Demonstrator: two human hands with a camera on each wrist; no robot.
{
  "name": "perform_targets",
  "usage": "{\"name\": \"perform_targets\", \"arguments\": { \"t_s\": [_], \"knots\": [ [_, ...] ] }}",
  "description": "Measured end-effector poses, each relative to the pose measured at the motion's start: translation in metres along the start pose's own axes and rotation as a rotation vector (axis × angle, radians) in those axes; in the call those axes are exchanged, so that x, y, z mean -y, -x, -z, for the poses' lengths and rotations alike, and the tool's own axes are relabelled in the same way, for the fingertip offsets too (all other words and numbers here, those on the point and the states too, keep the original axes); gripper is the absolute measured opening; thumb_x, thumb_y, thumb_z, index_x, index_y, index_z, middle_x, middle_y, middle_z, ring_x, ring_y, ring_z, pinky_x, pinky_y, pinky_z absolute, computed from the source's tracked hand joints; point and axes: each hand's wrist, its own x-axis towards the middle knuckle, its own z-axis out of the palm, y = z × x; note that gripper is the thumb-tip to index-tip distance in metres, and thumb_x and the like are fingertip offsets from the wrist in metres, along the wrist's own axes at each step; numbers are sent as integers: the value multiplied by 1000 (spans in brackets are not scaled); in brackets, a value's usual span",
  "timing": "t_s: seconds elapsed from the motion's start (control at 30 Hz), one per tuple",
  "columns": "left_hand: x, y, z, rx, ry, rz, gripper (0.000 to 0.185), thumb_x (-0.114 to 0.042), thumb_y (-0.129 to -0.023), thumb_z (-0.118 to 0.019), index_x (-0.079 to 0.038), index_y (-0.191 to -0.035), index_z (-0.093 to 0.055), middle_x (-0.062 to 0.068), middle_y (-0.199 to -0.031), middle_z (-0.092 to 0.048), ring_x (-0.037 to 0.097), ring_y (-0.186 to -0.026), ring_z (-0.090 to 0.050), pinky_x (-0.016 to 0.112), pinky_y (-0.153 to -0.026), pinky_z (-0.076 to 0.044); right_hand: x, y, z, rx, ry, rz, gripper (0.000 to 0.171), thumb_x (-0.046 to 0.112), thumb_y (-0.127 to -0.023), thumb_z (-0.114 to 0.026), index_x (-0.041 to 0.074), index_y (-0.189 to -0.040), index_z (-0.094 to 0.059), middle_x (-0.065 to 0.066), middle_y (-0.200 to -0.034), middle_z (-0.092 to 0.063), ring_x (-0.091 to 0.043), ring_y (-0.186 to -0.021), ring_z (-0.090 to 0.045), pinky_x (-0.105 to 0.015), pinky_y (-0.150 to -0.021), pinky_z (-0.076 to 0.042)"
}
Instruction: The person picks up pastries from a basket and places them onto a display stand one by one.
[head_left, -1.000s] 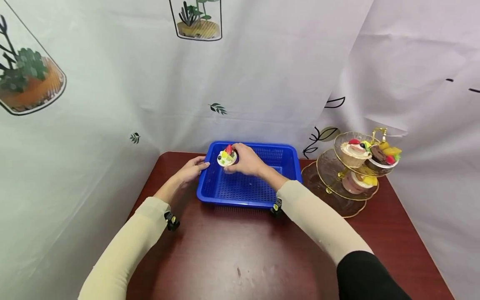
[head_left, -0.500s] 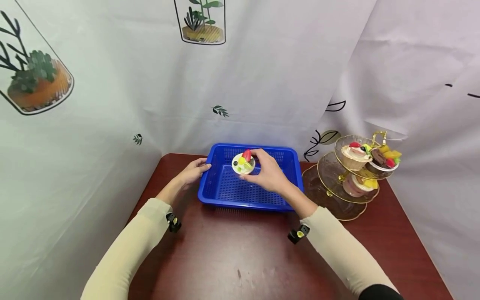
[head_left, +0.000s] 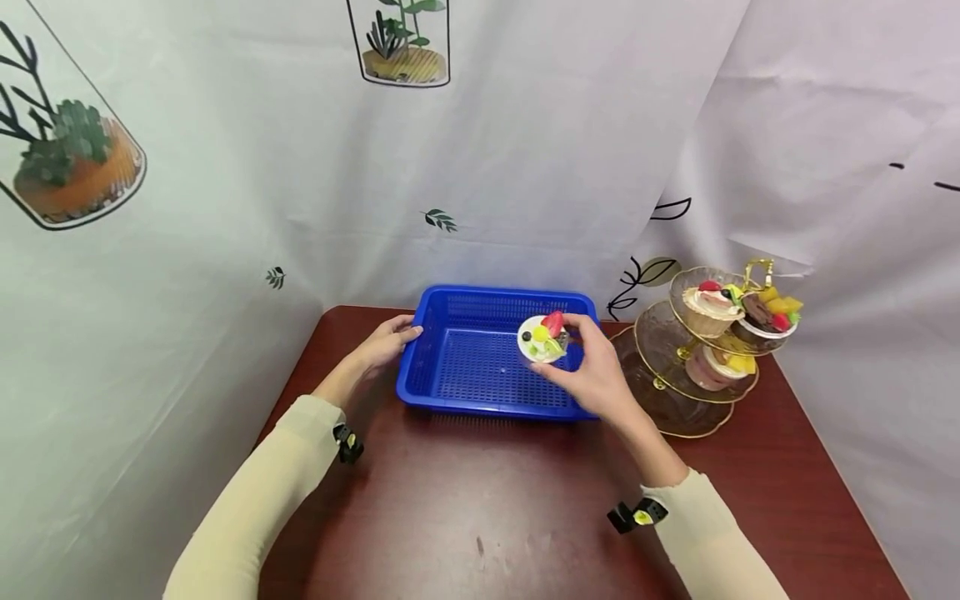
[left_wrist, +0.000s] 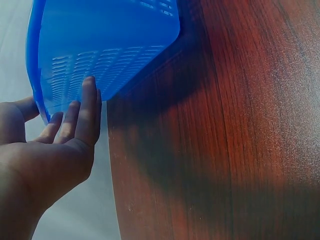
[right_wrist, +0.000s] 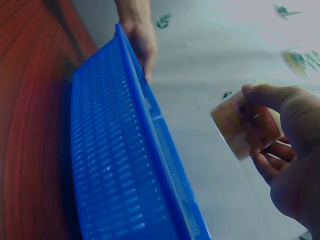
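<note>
My right hand (head_left: 596,371) pinches a small dessert cup (head_left: 542,340) between thumb and fingers, above the right part of the blue plastic basket (head_left: 491,408). White cream, a strawberry and other fruit pieces top the cup. In the right wrist view the cup (right_wrist: 245,125) shows clear sides with layers inside, held tilted and apart from the basket. My left hand (head_left: 385,343) holds the basket's left rim, thumb over the edge. The left wrist view shows several fingers (left_wrist: 87,110) against the slotted outer wall (left_wrist: 102,65). The basket's inside shows only its slotted floor.
A three-tier glass stand (head_left: 690,408) with gold edges is on the right of the dark red table (head_left: 465,500). Its top tier bears two dessert cups (head_left: 711,310), and another cup (head_left: 716,368) sits below. Printed cloth (head_left: 517,167) hangs behind.
My right hand has carried the dessert cup rightward and toward me, from the basket's left side to above its right side. The left hand stays at the left rim.
</note>
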Motion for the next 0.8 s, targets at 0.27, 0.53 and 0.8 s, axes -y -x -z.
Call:
{"name": "perform_targets", "arguments": {
  "t_s": [0.27, 0.53, 0.8],
  "knots": [
    [-2, -1, -1, -9, -11, 8, 51, -22, -114, -50, 0, -159, -37, 25, -150, -53, 31, -119, -65, 43, -99, -56, -16, 24, 22, -147, -49, -33, 74, 12, -77, -98, 1, -138, -58, -13, -127, -64, -24, -113, -59, -28, -96, -50],
    [-3, -2, -3, -5, -10, 18, 52, -24, -115, -49, -2, -160, -36, 23, -151, -53, 33, -123, -63, 47, -102, -55, -33, 44, 41, -353, -33, -118, 70, 5, -76, -96, -4, -136, -60, -14, -122, -65, -11, -107, -58, -19, -93, -47],
    [-2, -1, -1, -6, -9, 22, 52, -23, -115, -49, -2, -160, -36, 24, -150, -53, 31, -120, -65, 45, -98, -57, -37, 63, 53, -521, 8, -222, 71, 3, -74, -96, -4, -137, -62, -12, -122, -66, 1, -103, -57, -16, -91, -47]
  ]
}}
